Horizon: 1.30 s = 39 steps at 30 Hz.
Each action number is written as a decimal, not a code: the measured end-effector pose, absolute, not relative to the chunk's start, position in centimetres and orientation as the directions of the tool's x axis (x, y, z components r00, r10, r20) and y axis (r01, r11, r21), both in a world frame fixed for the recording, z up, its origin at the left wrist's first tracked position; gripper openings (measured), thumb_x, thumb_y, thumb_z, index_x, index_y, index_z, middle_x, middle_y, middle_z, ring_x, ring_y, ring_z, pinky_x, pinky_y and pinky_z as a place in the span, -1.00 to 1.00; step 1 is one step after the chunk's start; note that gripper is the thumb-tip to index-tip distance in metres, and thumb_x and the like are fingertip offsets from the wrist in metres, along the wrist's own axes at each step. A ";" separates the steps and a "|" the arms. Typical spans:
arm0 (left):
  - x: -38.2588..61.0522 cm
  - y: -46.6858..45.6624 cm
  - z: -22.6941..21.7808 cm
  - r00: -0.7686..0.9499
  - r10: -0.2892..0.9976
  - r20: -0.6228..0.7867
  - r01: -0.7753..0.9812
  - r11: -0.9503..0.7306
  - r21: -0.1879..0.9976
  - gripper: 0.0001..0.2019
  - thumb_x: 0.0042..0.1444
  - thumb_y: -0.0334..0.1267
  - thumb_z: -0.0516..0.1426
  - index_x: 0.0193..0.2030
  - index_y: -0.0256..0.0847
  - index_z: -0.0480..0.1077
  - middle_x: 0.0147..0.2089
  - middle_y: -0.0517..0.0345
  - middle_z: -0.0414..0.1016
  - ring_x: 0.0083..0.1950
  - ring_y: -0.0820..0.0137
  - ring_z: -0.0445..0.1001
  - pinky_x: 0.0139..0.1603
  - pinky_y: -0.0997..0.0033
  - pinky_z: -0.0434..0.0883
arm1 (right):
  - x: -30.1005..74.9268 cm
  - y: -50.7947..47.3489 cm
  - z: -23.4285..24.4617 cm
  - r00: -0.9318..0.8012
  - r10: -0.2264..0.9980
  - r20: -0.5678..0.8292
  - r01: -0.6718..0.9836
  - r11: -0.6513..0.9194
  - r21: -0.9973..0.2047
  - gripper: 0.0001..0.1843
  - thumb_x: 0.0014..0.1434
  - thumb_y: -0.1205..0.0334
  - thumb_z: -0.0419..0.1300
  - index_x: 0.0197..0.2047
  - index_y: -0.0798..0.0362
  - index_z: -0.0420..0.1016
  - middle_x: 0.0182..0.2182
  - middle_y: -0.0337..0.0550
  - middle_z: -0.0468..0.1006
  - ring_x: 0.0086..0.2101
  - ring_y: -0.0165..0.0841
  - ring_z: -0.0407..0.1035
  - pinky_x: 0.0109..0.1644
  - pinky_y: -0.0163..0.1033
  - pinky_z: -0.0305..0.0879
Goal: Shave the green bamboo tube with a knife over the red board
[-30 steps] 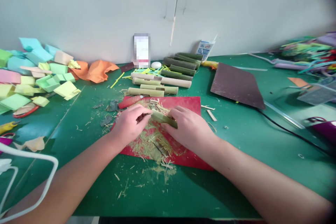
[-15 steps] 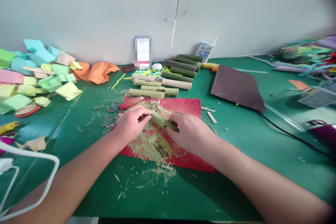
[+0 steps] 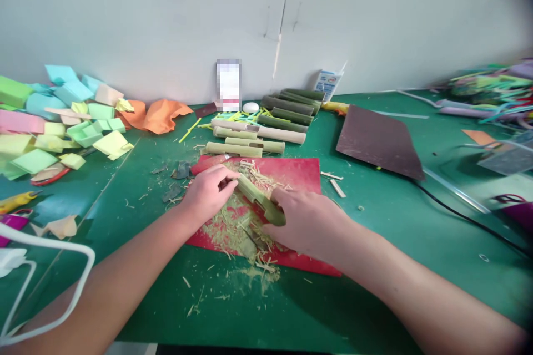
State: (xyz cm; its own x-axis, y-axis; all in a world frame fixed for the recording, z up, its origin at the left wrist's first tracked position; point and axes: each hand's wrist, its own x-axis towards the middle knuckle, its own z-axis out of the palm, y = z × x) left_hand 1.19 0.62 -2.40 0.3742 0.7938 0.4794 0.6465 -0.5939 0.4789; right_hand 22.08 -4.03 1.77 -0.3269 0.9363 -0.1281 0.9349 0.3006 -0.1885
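Observation:
Both my hands work over a red mat strewn with pale green shavings. My right hand is closed round the near end of a short green bamboo piece, which slants from upper left to lower right. My left hand is closed at the far end of that piece, its fingers pinched on something small that I cannot make out. Peeled pale bamboo sticks and dark green unpeeled ones lie in rows just beyond the mat.
Coloured folded paper and an orange sheet pile up at the left. A brown sheet lies to the right with a black cable past it. White cord loops at the near left. The wall stands close behind.
My right hand has drawn back toward me and the bamboo piece has tilted, its near end lower. My left hand has stayed at the far end.

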 end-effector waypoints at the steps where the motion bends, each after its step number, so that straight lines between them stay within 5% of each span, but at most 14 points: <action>1: 1.2 0.6 -2.4 0.371 0.787 0.494 0.642 -0.601 0.476 -0.87 0.09 -0.40 0.14 -0.22 -0.21 0.44 -0.26 0.11 0.50 -0.26 0.39 0.47 -0.23 0.33 0.44 | 22.1 -4.1 1.7 -0.325 0.937 -0.124 0.936 0.300 -0.185 -0.72 -0.02 -0.02 0.15 -0.35 0.01 0.37 -0.44 -0.16 0.49 -0.43 -0.30 0.36 -0.49 -0.27 0.02; 17: 0.7 1.2 -2.1 0.334 0.783 0.525 0.646 -0.596 0.477 -0.88 0.11 -0.38 0.13 -0.22 -0.22 0.46 -0.26 0.09 0.52 -0.29 0.39 0.47 -0.23 0.34 0.43 | 21.1 -3.8 -0.6 -0.355 0.932 0.069 0.860 0.355 -0.367 -0.84 0.03 0.11 0.12 -0.41 0.03 0.29 -0.44 -0.20 0.42 -0.45 -0.40 0.24 -0.42 -0.28 0.03; 39: 1.2 0.7 -1.7 0.464 0.723 0.512 0.634 -0.675 0.378 -0.82 0.16 -0.37 0.05 -0.48 -0.26 0.30 -0.44 0.16 0.32 -0.39 0.45 0.31 -0.34 0.41 0.31 | 20.6 -4.4 -0.3 -0.357 0.932 0.059 0.885 0.358 -0.298 -0.86 0.08 0.15 0.08 -0.37 0.04 0.30 -0.41 -0.17 0.45 -0.43 -0.38 0.31 -0.43 -0.28 0.04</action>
State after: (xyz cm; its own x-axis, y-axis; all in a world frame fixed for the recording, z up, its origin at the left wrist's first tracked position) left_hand 1.23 0.75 -1.74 0.4643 0.7227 0.5119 0.6341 -0.6748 0.3775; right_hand 20.64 -4.42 -0.32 -0.3572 0.9322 0.0586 0.8851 0.3579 -0.2976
